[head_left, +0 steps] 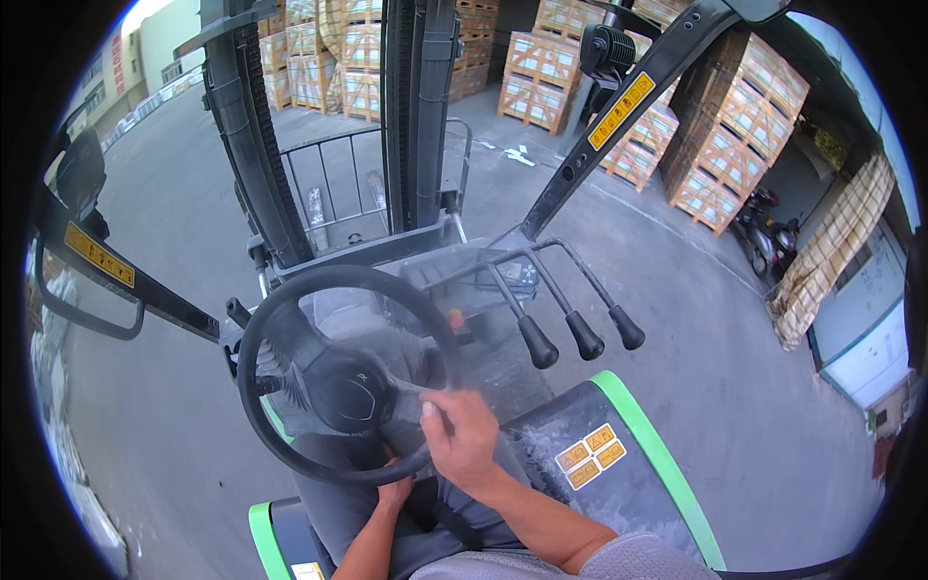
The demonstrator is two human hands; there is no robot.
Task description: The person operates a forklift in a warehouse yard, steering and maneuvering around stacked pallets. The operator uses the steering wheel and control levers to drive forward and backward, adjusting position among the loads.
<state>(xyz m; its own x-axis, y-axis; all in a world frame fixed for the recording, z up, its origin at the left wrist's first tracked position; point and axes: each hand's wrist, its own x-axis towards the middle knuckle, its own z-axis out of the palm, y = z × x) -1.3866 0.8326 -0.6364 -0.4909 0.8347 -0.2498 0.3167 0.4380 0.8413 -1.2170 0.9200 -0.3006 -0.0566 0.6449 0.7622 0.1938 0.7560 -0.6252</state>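
Note:
The black steering wheel [253,360] of a forklift is in front of me, with a round hub [350,391] at its middle. My right hand [462,435] is closed on the wheel's lower right rim, fingers curled and thumb on top. Lower down, my left hand [396,491] is at the bottom of the wheel, over my lap. The rim crosses in front of its fingers, so whether it grips is hidden. Right of the wheel, three black-knobbed levers [584,336] stand untouched.
Ahead rises the dark mast [414,126] with a load guard [333,179]. Wooden crates [536,82] are stacked beyond it, more crates [739,126] to the right. A motorcycle [768,237] stands near a checked curtain [836,256]. Roof posts [619,121] frame the cab; a mirror [81,174] hangs left.

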